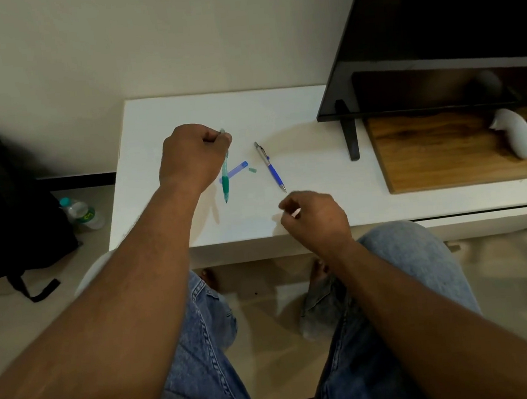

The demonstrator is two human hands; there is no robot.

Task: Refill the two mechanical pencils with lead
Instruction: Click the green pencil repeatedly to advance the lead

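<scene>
The main hazard here is the lead itself. It is too thin to make out, and if the right hand [315, 218] is bringing a stick to the top of the green pencil [226, 178], a skewed approach or a hard pinch would likely snap it. It could also drop onto the white table [168, 227], where it would be hard to find. The pencil could pivot too: it stands nearly upright, tip down close to the table, and is gripped only at its upper end, so a nudge may swing the opening off line. The small green cap [253, 170] lies loose just beside the blue lead case [239, 168], and a forearm could brush it away. The left hand [193, 156] is reached forward, knuckles up, its fingers clenched around the top of the green pencil. The right hand hovers nearer the table's front edge with its fingers curled together as in a pinch; I cannot tell whether they hold a lead. The blue pencil [271, 168] lies flat on the table between the hands, tip toward the person, with nothing touching it.
</scene>
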